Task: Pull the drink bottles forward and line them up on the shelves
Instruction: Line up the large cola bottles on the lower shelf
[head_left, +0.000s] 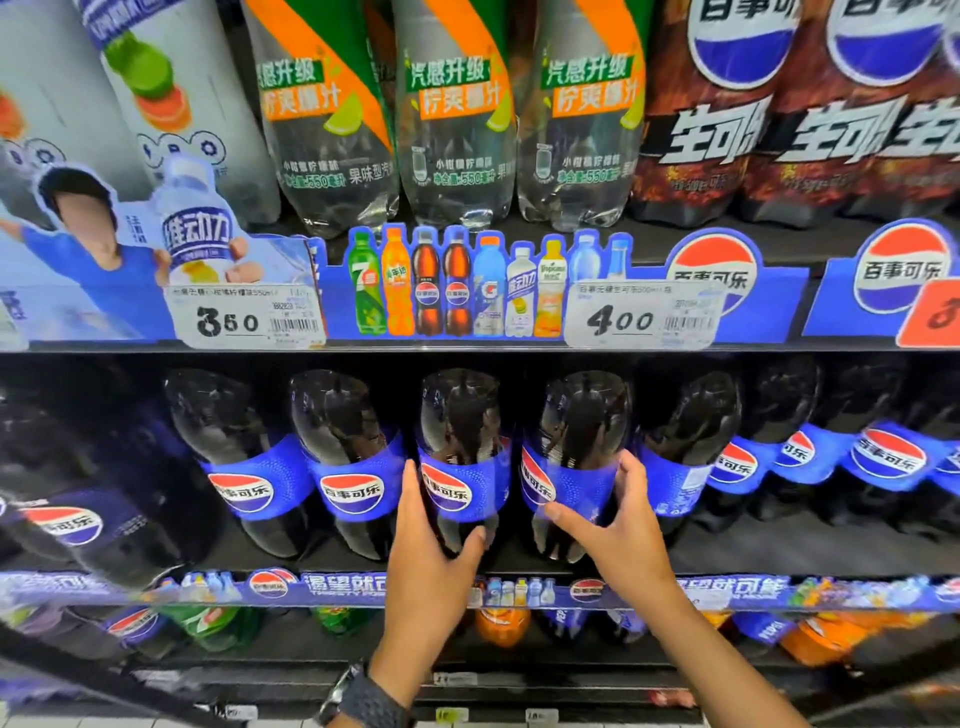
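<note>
The left price tag (244, 318) reads 3.50; the right price tag (641, 318) reads 4.00; a bottle banner (488, 286) lies between.

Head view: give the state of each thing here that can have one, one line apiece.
Left hand: grips a dark plastic cola bottle with blue label.
Right hand: grips the next dark blue-labelled cola bottle.
Both gripped bottles: upright on the middle shelf.
Clear plastic lemon-soda bottles with green-orange labels: upright, upper shelf.
Black wristwatch: worn on left wrist.
</note>
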